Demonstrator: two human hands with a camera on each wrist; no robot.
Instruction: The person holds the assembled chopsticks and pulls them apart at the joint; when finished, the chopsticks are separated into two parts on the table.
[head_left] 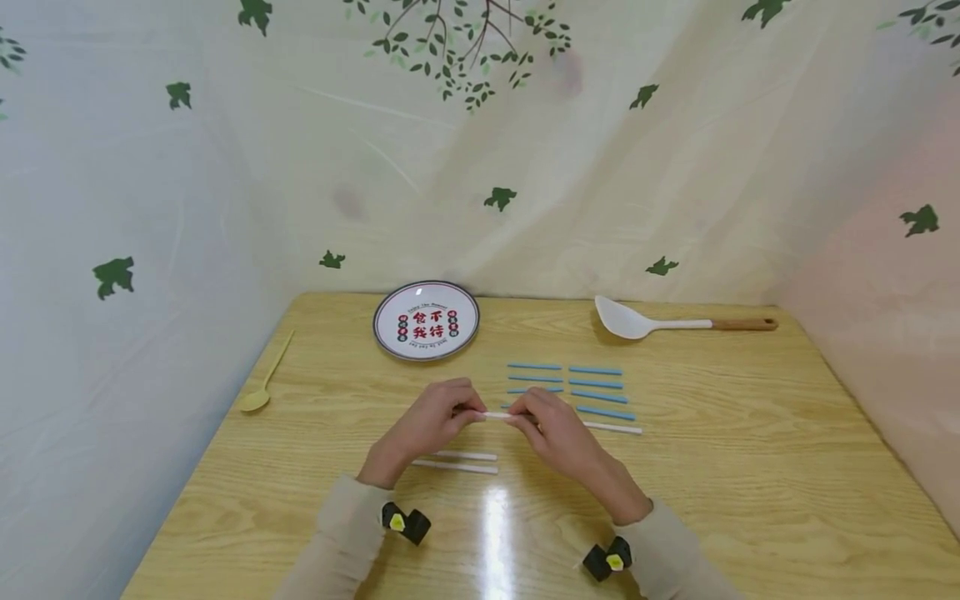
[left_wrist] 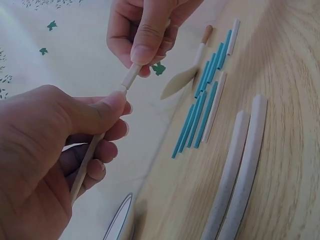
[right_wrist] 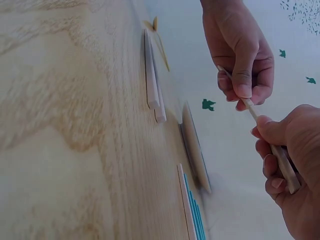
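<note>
A thin white stick [head_left: 497,415] spans the gap between both hands, above the table. My left hand [head_left: 431,421] pinches one part of it between thumb and fingers, and my right hand [head_left: 558,433] pinches the other part. In the left wrist view the white stick [left_wrist: 131,76] shows a narrow break or notch right by the left thumb tip. Its far ends run back under the palms, partly hidden. Beyond the hands, short blue sticks [head_left: 596,384] lie in two columns, with a short white stick [head_left: 613,428] below the right column. Two longer white sticks [head_left: 461,468] lie nearer, by the left wrist.
At the back stands a white plate [head_left: 388,327] with red lettering. A white cooking spoon [head_left: 622,321] with a wooden handle lies at the back right, and a small yellow spoon [head_left: 257,400] near the left edge. Pale leaf-printed cloth [head_left: 420,183] encloses the wooden table [head_left: 750,467].
</note>
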